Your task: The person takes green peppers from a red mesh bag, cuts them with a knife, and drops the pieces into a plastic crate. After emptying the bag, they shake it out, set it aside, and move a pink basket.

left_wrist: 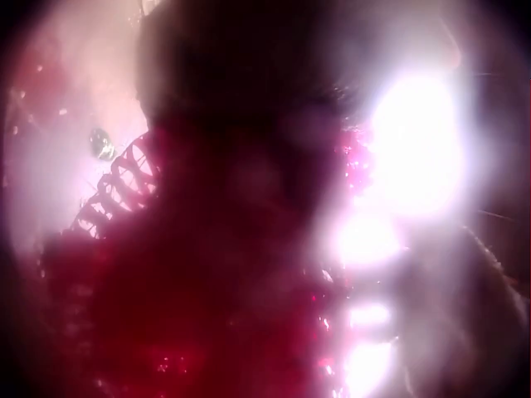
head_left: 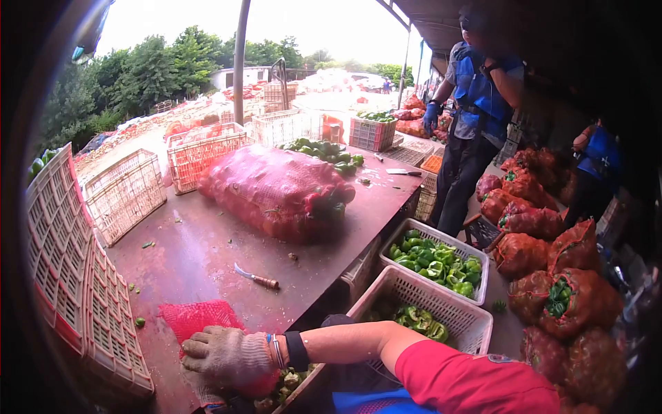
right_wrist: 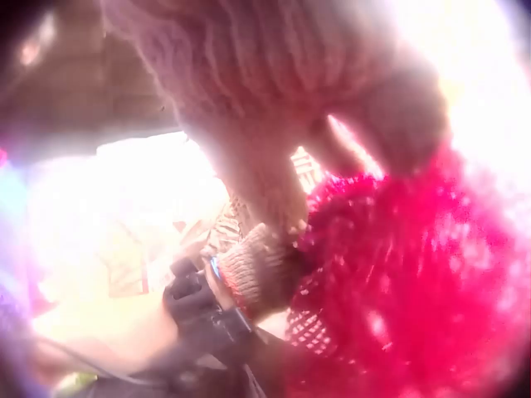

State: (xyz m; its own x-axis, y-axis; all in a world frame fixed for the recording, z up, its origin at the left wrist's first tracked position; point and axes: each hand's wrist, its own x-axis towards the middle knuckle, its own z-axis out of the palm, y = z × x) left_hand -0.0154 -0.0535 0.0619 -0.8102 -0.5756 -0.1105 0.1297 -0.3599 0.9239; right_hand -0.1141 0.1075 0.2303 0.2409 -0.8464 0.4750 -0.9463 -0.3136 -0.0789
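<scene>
A red mesh bag (head_left: 196,317) lies at the near edge of the table under my hands. My right hand (head_left: 224,352), in a greyish knitted glove, grips it with curled fingers. In the right wrist view that glove (right_wrist: 274,91) hangs over the bunched mesh (right_wrist: 406,274). My left hand (right_wrist: 261,269), gloved with a black strap at the wrist, holds the mesh from the other side, its fingertips hidden. Red netting (left_wrist: 207,274) fills much of the glare-washed left wrist view. A wooden-handled knife (head_left: 265,281) lies farther up the table.
A large full mesh sack (head_left: 276,186) and loose green peppers (head_left: 321,150) lie on the table (head_left: 186,255). Crates (head_left: 131,196) line its left side. Crates of cut peppers (head_left: 434,265) stand at right, beside filled sacks (head_left: 579,290). A person (head_left: 476,103) stands beyond.
</scene>
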